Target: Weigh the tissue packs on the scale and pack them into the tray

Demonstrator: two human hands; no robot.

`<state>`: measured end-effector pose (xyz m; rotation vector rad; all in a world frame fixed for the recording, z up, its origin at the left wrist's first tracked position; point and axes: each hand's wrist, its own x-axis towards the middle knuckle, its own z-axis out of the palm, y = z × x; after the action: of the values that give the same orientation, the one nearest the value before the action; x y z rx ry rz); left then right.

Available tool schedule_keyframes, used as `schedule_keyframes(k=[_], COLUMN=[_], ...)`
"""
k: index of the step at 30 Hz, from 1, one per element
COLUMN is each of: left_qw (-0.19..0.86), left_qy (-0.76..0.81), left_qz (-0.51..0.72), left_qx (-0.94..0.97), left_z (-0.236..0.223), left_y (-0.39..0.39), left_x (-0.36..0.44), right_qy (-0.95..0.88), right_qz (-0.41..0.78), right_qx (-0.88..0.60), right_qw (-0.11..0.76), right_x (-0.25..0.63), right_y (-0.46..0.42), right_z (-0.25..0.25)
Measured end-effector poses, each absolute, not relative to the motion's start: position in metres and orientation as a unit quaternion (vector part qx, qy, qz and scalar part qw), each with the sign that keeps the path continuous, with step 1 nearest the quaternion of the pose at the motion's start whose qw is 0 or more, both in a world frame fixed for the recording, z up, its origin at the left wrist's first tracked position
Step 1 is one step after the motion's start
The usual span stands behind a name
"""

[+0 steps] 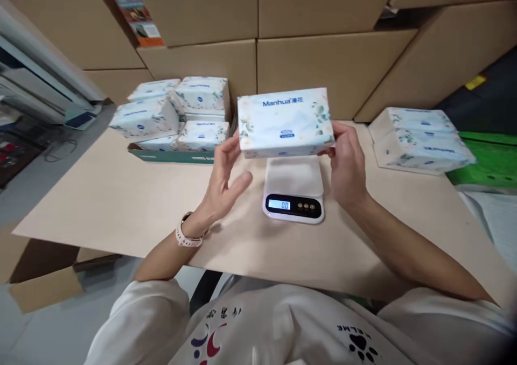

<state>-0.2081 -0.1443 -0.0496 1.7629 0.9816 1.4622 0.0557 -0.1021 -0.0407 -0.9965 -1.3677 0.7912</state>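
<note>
A white and pale blue pack of tissues (285, 120) with a floral print is held up between my two hands, above a white digital scale (294, 179). My right hand (348, 163) grips its right end, with the fingers partly behind it. At the left end, the fingers of my left hand (226, 179) rest against the pack and are partly hidden by it. The left thumb stands away from the pack. A gap shows between pack and scale plate, and the lit display (279, 204) reads 0.0.
On the left, several tissue packs (202, 96) are stacked in and over a green-edged carton (173, 158). Two more packs (424, 139) lie at the right of the table (133, 209). Cardboard boxes (315, 69) wall the back. An open box (48, 279) sits on the floor.
</note>
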Motion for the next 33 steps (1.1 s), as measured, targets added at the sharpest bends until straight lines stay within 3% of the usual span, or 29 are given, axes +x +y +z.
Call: schedule_keyframes(k=[6,19,25,29,33], left_qw=[0.349,0.465,0.534,0.575,0.579], left_qy=[0.293,0.366,0.426,0.515,0.54], left_qz=[0.474,0.439,0.511,0.543,0.555], left_qx=[0.753,0.676,0.522,0.331,0.256], left_z=[-0.08,-0.099,-0.104,-0.101,-0.095], left_y=[-0.144,-0.152,-0.139,-0.128,-0.124], left_x=[-0.192,-0.184,-0.19,-0.193,-0.193], right_qy=[-0.594,-0.611,-0.511,-0.402,-0.383], right_qz=[0.327,0.35,0.299,0.365,0.393], right_qx=[-0.454,-0.481,-0.51,-0.545,-0.538], right_qw=[0.578,0.523,0.624,0.639,0.64], right_x=[0.091,0.107,0.12,0.129,0.13], right_y=[-0.134,-0.138,-0.134,-0.121,-0.118], right_z=[-0.083,-0.117,-0.137,-0.147,-0.148])
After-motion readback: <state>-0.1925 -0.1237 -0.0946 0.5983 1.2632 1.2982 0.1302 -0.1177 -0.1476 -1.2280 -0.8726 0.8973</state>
